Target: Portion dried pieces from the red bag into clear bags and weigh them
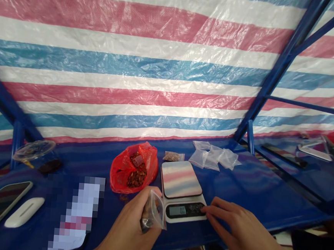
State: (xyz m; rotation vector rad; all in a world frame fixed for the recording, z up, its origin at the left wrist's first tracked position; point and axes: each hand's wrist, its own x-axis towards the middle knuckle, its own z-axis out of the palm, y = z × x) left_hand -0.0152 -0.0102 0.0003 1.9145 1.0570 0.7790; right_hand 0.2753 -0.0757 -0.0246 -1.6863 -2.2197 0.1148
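A small clear zip bag (153,209) with brown contents is gripped in my left hand (136,219), its mouth gaping toward the right. My right hand (231,218) holds nothing; its fingers stretch out and a fingertip touches the button end of the kitchen scale (168,201). The scale's display reads 0.0, and its reflective plate bears nothing. Just left of the scale stands an open red plastic bag (116,175) with brown nuts or seeds (136,178) in it. A filled small zip bag (173,156) lies behind the scale.
Several flat clear bags (210,156) lie at the back right. On the left are a clear plastic cup (41,155), a phone (1,208), a white earphone case (24,212) and a blurred-out item (81,210). Blue metal bars (274,79) and a striped tarp (131,68) border the blue table.
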